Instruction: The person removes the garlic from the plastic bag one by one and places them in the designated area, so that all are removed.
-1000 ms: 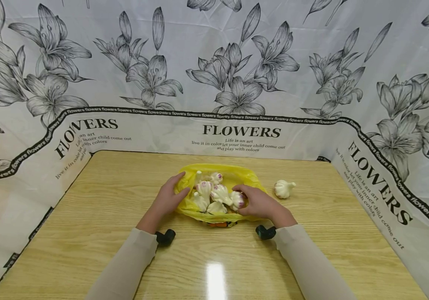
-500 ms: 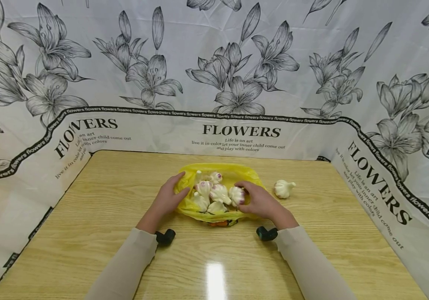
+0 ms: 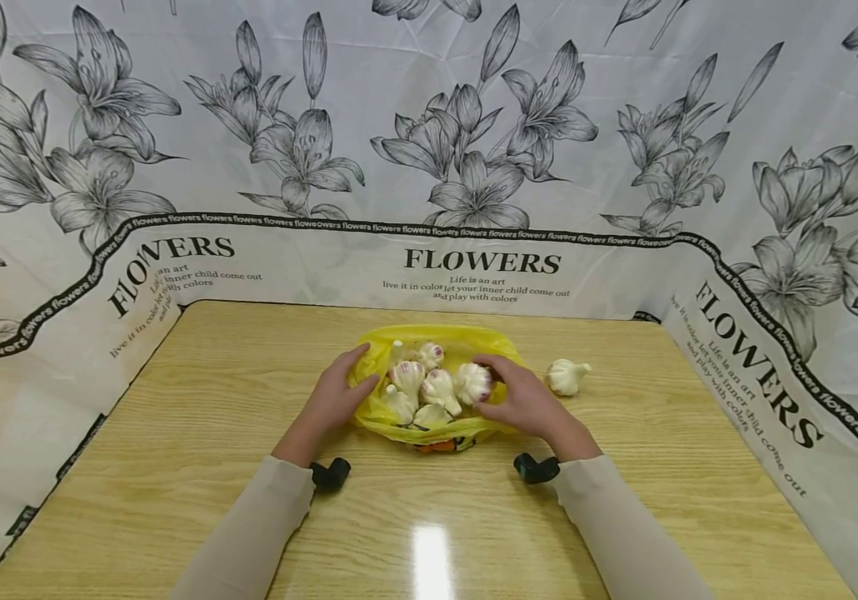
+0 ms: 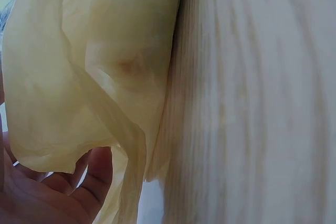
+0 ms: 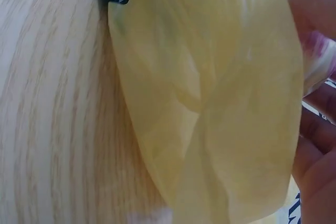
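A yellow plastic bag (image 3: 474, 340) lies with its mouth spread, several white-and-purple garlic bulbs (image 3: 408, 379) inside it. My left hand (image 3: 331, 396) holds the bag's left rim; in the left wrist view, the left fingers (image 4: 97, 179) curl at the bag's edge (image 4: 47, 103). At the right side of the bag, my right hand (image 3: 525, 400) grips a garlic bulb (image 3: 472, 383) between thumb and fingers, over the bag's mouth. In the right wrist view, the bag wall (image 5: 220, 103) hides most of that bulb (image 5: 317, 59), and only a purple-streaked part shows.
Outside the bag, one garlic bulb (image 3: 567, 377) lies on the wooden table (image 3: 249, 350), just right of my right hand. A flower-printed white curtain (image 3: 474, 275) encloses the back and sides of the table.
My right hand has shifted the gripped garlic bulb slightly up and away from me, apart from the bulbs beside it. The left hand stays at the bag's rim.
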### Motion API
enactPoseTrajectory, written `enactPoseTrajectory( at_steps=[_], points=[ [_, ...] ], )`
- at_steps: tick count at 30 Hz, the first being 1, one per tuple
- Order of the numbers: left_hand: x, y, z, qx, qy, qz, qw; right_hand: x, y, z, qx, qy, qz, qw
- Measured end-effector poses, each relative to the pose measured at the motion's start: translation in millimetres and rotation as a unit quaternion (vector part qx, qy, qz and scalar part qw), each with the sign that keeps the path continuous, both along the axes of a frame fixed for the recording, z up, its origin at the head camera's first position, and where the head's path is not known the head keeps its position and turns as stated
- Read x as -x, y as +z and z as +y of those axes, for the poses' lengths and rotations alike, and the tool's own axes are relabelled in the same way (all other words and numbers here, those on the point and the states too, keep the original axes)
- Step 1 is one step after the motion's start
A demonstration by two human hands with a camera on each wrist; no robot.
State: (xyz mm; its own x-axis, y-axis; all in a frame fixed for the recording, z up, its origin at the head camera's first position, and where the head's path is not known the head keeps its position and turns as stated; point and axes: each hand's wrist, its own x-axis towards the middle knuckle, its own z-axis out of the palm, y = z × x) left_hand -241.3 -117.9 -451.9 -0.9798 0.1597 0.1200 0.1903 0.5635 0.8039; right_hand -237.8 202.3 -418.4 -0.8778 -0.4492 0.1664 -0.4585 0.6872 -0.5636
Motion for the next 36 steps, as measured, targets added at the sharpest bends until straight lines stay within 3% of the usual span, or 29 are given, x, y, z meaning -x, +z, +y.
enactPoseTrajectory(
  at_steps=[15,36],
  points=[
    [0.8,0.2,-1.0,0.001,-0.005,-0.001,1.0,-8.0,14.6,0.8,0.08,0.007,0.039,0.996],
    [-0.4,-0.7,-0.2,0.003,-0.004,-0.005,1.0,-21.4,25.6,32.5,0.054,-0.031,0.046,0.9969]
  ],
)
